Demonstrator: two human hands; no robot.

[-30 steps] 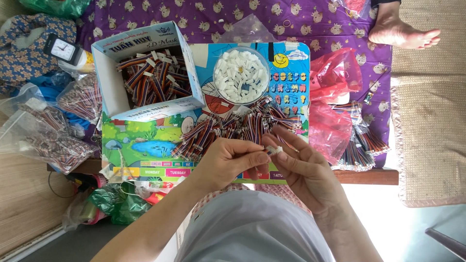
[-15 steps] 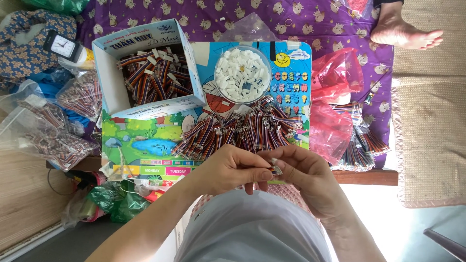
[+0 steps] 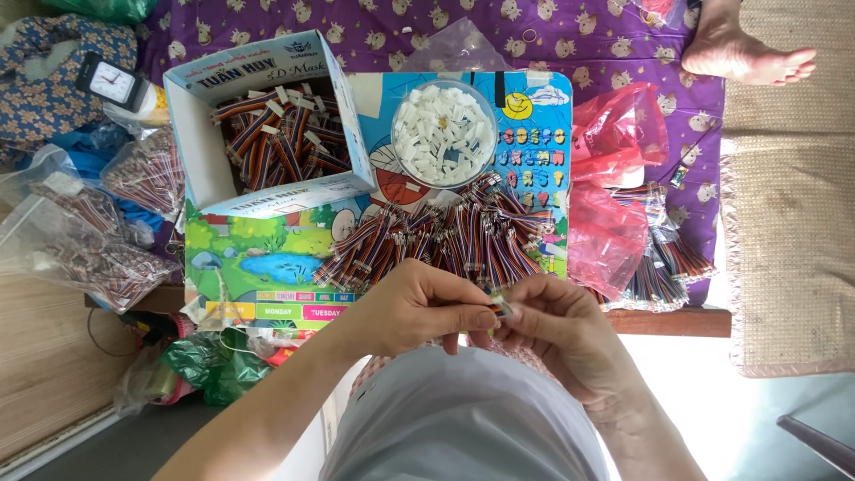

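Purple cloth under a colourful board. Both hands meet at its near edge: left hand and right hand pinch one small wire piece between fingertips, long axis unclear. Wire pile lies just beyond, connector bowl farther back.

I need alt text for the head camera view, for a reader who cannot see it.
Two hands, left hand and right hand, pinch a small wire piece together above a colourful board. On the board lie a heap of striped wires, a bowl of white connectors and an open box of wires.
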